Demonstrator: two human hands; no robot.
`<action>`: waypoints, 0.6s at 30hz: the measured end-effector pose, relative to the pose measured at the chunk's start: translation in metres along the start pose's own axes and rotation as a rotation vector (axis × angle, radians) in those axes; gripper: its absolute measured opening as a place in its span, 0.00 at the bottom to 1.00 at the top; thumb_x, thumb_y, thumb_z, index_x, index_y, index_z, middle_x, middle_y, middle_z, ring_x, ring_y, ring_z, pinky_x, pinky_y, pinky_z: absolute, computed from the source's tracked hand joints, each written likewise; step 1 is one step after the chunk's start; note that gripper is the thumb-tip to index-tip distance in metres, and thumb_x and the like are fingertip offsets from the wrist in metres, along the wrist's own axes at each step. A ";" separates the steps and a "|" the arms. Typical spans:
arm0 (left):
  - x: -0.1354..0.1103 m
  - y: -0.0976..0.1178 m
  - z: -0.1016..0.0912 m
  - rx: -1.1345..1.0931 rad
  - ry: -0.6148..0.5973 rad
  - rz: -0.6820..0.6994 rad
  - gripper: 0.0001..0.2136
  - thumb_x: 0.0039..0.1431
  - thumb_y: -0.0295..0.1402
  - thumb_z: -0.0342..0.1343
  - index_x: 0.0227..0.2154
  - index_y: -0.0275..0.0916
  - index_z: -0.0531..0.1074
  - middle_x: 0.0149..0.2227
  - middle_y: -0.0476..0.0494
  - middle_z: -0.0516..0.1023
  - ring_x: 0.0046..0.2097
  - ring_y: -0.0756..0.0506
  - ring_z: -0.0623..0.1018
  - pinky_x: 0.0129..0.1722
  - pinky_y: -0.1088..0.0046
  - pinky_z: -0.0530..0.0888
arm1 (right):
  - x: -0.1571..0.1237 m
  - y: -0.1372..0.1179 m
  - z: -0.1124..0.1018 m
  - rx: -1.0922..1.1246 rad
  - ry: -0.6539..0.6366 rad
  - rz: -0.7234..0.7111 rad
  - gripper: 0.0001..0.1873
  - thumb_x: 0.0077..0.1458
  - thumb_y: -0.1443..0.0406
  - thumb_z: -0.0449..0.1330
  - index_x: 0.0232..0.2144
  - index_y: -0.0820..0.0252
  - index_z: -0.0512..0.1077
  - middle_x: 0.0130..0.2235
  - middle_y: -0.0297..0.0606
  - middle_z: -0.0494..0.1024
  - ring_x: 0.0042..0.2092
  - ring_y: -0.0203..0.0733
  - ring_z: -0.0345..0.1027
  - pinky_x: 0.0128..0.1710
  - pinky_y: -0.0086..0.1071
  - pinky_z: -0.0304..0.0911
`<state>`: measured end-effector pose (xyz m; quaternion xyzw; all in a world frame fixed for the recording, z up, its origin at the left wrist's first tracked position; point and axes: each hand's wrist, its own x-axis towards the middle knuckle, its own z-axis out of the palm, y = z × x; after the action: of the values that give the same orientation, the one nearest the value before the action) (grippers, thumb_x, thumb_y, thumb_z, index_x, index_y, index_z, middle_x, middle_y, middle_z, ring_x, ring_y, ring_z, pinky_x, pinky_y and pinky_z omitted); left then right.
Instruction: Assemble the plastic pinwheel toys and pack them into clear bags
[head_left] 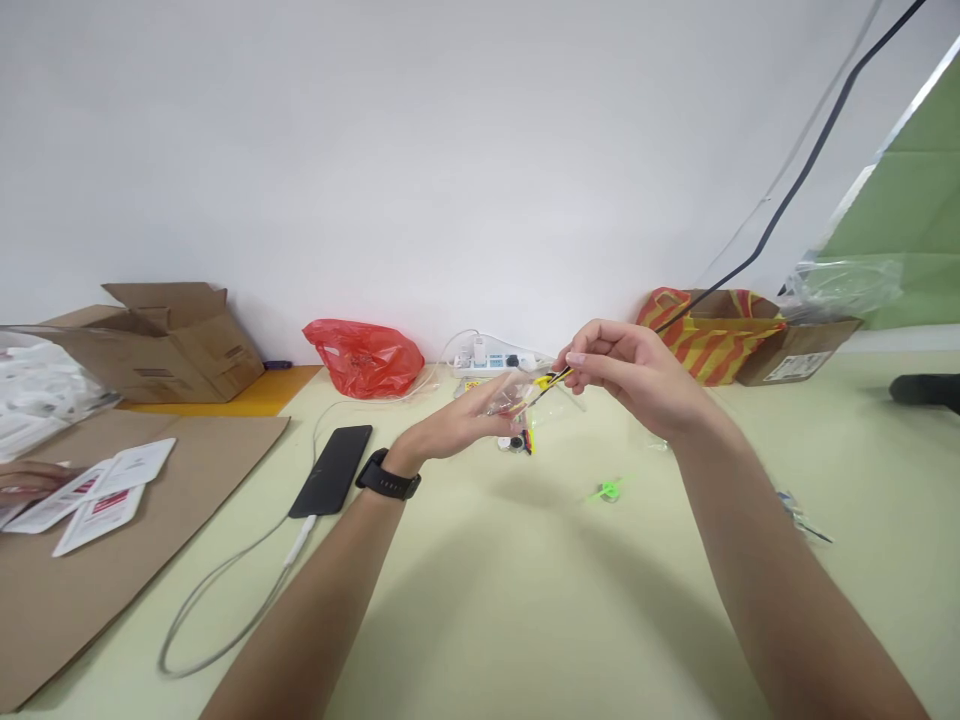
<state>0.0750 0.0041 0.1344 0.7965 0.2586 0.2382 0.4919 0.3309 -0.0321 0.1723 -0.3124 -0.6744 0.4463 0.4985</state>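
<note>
My left hand (465, 418), with a black watch on its wrist, is closed around a crumpled clear plastic bag (504, 400) above the middle of the table. My right hand (637, 378) pinches a thin yellow and black piece (547, 381) between thumb and fingers. That piece slants down toward the bag; whether its lower end is inside the bag I cannot tell. Below my hands lie a small round item with red and yellow parts (517, 442) and a bright green piece (609, 491).
At left are a black phone (331, 472) on a white cable, cardboard (150, 540), white packets (105, 510) by another person's hand (30, 482), and an open box (172, 350). A red bag (365, 358), power strip (491, 362) and striped bag (712, 340) stand along the wall.
</note>
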 end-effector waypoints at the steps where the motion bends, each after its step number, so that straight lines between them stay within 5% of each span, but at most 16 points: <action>1: 0.000 0.001 0.000 -0.019 -0.001 0.002 0.33 0.64 0.36 0.60 0.71 0.47 0.59 0.58 0.40 0.73 0.56 0.37 0.72 0.55 0.60 0.71 | 0.000 0.000 0.000 -0.022 -0.013 -0.005 0.14 0.58 0.55 0.72 0.34 0.59 0.76 0.37 0.40 0.80 0.37 0.41 0.74 0.43 0.38 0.71; 12: 0.000 -0.001 -0.003 -0.050 0.018 -0.011 0.32 0.62 0.36 0.61 0.69 0.47 0.62 0.61 0.41 0.72 0.59 0.36 0.71 0.56 0.60 0.72 | -0.003 -0.005 0.008 -0.097 0.074 -0.164 0.14 0.60 0.53 0.70 0.36 0.57 0.77 0.38 0.40 0.80 0.36 0.40 0.73 0.40 0.37 0.73; 18: 0.000 0.002 -0.002 -0.095 0.009 0.017 0.33 0.62 0.35 0.61 0.70 0.48 0.62 0.68 0.41 0.66 0.66 0.34 0.67 0.65 0.53 0.65 | -0.001 -0.002 0.008 -0.065 0.090 -0.182 0.15 0.55 0.54 0.74 0.37 0.56 0.77 0.38 0.39 0.81 0.35 0.41 0.74 0.39 0.39 0.74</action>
<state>0.0741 0.0044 0.1366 0.7736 0.2422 0.2578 0.5258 0.3236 -0.0367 0.1731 -0.2857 -0.6908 0.3627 0.5565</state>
